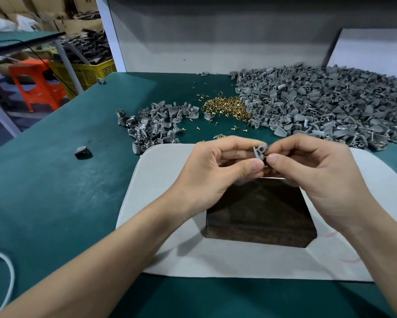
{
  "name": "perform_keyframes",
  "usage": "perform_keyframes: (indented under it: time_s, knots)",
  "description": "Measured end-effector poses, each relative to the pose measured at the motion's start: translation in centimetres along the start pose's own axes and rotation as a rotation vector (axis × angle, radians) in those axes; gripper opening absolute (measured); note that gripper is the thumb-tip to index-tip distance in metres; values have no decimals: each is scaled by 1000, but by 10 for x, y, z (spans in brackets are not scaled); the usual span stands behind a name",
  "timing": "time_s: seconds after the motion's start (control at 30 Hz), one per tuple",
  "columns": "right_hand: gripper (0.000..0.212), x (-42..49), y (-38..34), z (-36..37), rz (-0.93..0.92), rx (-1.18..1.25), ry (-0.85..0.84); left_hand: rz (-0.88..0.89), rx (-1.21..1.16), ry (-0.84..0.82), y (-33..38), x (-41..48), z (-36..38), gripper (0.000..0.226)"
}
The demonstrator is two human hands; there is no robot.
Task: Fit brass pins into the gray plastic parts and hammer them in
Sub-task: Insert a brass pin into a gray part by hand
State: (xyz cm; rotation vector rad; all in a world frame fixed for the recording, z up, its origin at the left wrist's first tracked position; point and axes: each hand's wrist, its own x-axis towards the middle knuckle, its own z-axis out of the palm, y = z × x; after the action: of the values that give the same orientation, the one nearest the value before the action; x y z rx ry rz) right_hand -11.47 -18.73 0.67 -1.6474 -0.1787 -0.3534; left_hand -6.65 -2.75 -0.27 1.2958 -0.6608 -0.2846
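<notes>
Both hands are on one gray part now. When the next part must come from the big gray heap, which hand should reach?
Right, probably. The right hand sits just in front of the big gray heap, which spreads along its side; the left hand would have to cross the held gray part.

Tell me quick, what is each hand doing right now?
Left hand: fingers curled, pinching the gray plastic part.
Right hand: pinching the same part from its other side.
</notes>
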Motion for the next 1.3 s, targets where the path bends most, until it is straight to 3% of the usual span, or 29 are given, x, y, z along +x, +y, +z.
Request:
perform_keyframes:
  time_s: [0.1,0.27,0.47,0.73,1.0,1.3]
  knots:
    - [16,1,3,-2,-32,-126,12,-9,18,-16,0,0,-1,23]
    - [5,-2,0,0,-109,-328,46,-16,120,-17,1,0,-2,13]
    - [13,-4,-3,4,-190,-472,37,43,372,-26,1,1,-6,17]
    - [27,-4,0,4,-137,-732,-34,-52,551,-36,2,3,-9,5]
    - [20,-3,-1,3,-27,-676,-44,-137,541,-90,7,3,-13,7]
    - [13,-6,0,11,-107,-753,-26,-150,622,-44,0,0,-9,14]
